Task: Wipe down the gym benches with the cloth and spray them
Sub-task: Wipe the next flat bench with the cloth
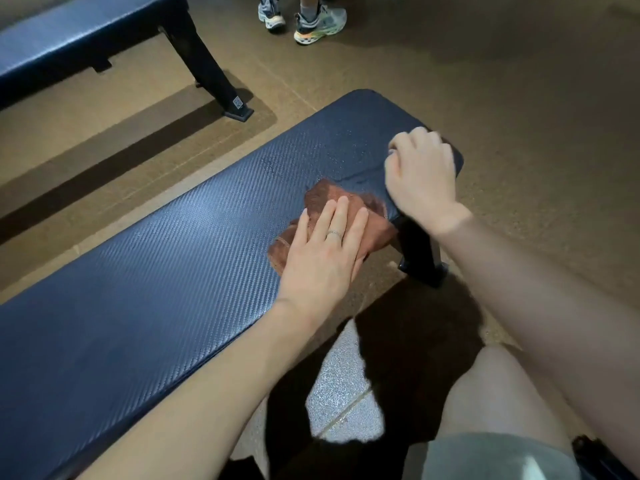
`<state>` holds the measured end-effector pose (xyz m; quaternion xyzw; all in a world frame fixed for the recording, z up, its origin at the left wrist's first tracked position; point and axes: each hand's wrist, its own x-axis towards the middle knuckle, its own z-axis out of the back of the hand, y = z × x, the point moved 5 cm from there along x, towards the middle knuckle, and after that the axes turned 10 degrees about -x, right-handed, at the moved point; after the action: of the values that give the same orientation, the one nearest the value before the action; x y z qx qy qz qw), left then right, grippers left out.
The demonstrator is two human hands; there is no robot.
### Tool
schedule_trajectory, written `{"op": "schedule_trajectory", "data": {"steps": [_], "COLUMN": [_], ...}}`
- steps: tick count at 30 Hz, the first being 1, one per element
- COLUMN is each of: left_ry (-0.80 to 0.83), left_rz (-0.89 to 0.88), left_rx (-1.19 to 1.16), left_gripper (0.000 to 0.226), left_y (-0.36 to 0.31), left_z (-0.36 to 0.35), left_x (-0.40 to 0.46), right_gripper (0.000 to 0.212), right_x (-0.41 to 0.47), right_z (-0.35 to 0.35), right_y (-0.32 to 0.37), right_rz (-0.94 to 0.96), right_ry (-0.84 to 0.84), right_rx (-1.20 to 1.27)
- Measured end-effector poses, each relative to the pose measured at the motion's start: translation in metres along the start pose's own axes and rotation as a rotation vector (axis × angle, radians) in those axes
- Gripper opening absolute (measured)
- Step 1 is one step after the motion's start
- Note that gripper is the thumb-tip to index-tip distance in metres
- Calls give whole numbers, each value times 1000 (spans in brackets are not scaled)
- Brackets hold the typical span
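Observation:
A dark blue padded bench (166,244) runs from lower left to upper right. Wet droplets and a streak show on its far end (349,150). A crumpled brown cloth (320,199) lies on the pad near its right edge. My left hand (322,258) presses flat on the cloth, fingers straight and together, with a ring on one finger. My right hand (420,174) sits at the bench's far end, fingers curled over the pad's right edge. No spray bottle is visible.
A second blue bench (69,39) with a black leg (211,74) stands at the upper left. Another person's feet in sneakers (304,19) stand at the top centre. This bench's black leg (420,258) is under my right wrist. My bare knee (498,396) is at the lower right, over brown floor.

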<state>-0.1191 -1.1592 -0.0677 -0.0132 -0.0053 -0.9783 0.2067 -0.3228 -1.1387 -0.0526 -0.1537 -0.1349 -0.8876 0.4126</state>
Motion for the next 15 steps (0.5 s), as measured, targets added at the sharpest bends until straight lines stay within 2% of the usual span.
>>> {"op": "schedule_trajectory", "data": {"steps": [4,10,12,15], "left_ry": [20,36,31,33], "left_rz": [-28,19,45,11], "left_rx": [-20,-14,4,25], "left_gripper": [65,65,63,63], "left_y": [8,47,46,26], "left_z": [2,4,5,2], "left_x": [-21,-122,-112,-54], "right_gripper": [24,23,26,42], "right_x": [4,3,1,5], "right_z": [-10,-14,-15,-19], "right_y": [-28,-30,-30,-29], "right_rz": [-151,-165,-169,-166], "right_ry": [5,4,3,62], "right_rx": [15,71,87,16]}}
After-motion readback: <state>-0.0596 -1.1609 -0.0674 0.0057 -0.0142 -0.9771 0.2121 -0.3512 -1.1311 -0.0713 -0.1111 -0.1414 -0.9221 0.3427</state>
